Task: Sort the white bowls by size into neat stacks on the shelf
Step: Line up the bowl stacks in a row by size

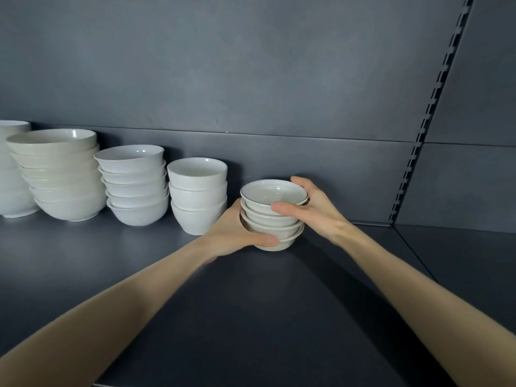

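A stack of several small white bowls (275,216) stands on the dark shelf (251,303), right of the other stacks. My left hand (237,233) grips its lower left side, thumb across the bottom bowl. My right hand (312,210) wraps the upper right side, thumb on the front. Leftward along the back stand a stack of three deep cup-like bowls (198,194), a stack of several medium bowls (135,185), a stack of several large bowls (60,174), and part of another white stack (12,169) at the frame's left edge.
A dark back wall (251,79) rises behind the bowls. A slotted upright rail (430,107) runs down the right side to the shelf's rear corner. Bare shelf surface lies in front of the stacks and to the right of the small stack.
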`<state>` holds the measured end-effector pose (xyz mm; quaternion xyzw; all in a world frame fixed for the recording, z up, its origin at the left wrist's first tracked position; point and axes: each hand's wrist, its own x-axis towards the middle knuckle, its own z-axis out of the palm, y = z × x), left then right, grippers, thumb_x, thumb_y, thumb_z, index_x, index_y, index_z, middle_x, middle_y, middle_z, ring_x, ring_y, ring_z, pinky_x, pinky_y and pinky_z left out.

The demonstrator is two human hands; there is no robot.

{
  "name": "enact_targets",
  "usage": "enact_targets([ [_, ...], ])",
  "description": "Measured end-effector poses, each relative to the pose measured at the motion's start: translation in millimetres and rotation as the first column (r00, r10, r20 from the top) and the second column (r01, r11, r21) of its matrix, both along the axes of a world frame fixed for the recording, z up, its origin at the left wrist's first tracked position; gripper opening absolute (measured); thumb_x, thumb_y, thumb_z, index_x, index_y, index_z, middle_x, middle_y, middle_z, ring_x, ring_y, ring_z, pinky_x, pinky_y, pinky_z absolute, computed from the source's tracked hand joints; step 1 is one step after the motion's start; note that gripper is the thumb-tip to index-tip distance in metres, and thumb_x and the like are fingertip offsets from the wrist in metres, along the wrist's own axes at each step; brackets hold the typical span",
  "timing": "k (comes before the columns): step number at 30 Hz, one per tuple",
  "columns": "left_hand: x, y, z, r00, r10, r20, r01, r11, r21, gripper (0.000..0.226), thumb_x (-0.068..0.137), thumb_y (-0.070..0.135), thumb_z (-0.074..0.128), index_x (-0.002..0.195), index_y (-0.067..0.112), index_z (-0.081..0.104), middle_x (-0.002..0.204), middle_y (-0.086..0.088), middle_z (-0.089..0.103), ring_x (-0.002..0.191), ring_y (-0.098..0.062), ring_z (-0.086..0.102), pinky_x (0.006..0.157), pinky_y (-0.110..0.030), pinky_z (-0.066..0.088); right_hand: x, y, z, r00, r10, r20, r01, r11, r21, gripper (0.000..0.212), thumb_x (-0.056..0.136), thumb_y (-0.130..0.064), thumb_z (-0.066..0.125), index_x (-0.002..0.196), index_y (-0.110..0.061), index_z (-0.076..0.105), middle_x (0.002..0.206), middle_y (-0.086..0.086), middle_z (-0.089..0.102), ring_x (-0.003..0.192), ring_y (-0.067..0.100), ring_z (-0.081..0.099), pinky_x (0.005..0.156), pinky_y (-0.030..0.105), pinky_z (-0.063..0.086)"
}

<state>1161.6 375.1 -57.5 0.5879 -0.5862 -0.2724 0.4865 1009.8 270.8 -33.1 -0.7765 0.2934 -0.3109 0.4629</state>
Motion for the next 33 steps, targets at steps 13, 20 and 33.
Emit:
enact_targets([
  [13,31.7,-9.3,-31.2,0.989,0.134,-0.057,-0.136,0.99,-0.026,0.055,0.073,0.027,0.081,0.119,0.017,0.053,0.111,0.011,0.063,0.101,-0.002,0.061,0.085,-0.017,0.051,27.8,5.6,-0.1,0.991,-0.132,0.004,0.132,0.991,0.009,0.108,0.072,-0.038,0.08,0.153,-0.016,0.012,0.144,-0.005,0.04,0.129,0.011,0.041,0.105,0.024,0.033],
  [20,35.0,-11.3,-34.2,0.991,0.103,-0.087,-0.11,0.991,-0.076,0.052,0.075,0.025,0.08,0.119,0.019,0.052,0.103,0.015,0.059,0.092,0.001,0.058,0.073,-0.006,0.048,28.9,17.3,2.6,0.978,-0.2,0.053,0.198,0.98,0.024,0.103,0.073,-0.028,0.082,0.151,-0.012,0.017,0.135,-0.01,0.041,0.121,0.006,0.044,0.102,0.023,0.038],
  [33,38.9,-14.6,-40.1,0.982,0.06,-0.18,-0.078,0.993,-0.091,0.057,0.078,0.021,0.077,0.129,0.013,0.053,0.121,0.002,0.063,0.112,-0.011,0.06,0.09,-0.018,0.049,26.8,16.3,-5.5,0.964,-0.229,0.136,0.22,0.973,0.075,0.061,0.074,-0.02,0.08,0.122,-0.023,0.044,0.105,-0.019,0.059,0.1,0.002,0.06,0.098,0.039,0.05],
])
